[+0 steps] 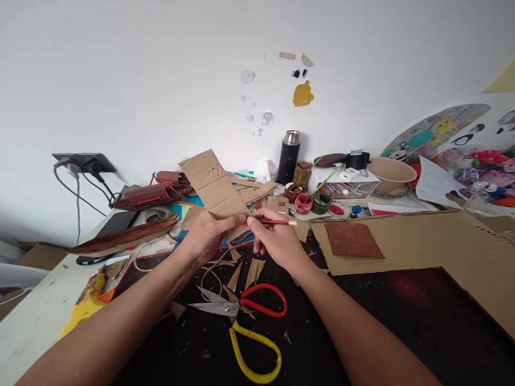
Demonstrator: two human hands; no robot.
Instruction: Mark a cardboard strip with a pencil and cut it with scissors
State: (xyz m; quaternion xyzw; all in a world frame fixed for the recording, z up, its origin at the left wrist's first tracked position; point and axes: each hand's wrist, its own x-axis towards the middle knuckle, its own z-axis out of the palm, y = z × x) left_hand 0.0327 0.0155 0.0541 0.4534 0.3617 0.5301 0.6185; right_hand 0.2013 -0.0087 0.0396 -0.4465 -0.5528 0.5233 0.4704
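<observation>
Partly, my left fingers [235, 219] hide the cardboard strip [213, 185] they grip; my right fingers [257, 225] pinch a red brush [276, 221]. Scissors [241, 308] crowd the tabletop [402, 321] just below.

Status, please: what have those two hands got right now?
Left hand grips cardboard piece. Right hand pinches red paintbrush. Scissors lie just below.
</observation>
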